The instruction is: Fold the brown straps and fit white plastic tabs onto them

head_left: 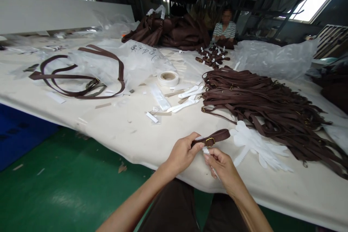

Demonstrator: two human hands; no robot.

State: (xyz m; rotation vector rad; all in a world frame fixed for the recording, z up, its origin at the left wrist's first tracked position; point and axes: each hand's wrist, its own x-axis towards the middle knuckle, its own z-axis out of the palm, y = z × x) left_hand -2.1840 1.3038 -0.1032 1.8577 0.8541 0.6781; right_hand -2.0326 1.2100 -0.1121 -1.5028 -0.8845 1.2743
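Near the table's front edge, my left hand (185,152) is closed around a folded brown strap (221,136) with a gold buckle (210,141). The strap's looped end points right. Just below it, my right hand (220,163) pinches a white strip with a scalloped edge (206,150), whose upper end meets the strap beside my left thumb. Part of the strip is hidden by my fingers. Right of my hands lies a fan of white scalloped strips (254,145).
Many brown straps (255,98) are heaped at the right. A tape roll (168,78) and white strips (185,105) lie mid-table. Loose straps (121,70) are at the left. Brown bags (174,32), plastic sheets (274,58) and a seated person (224,30) are farther back.
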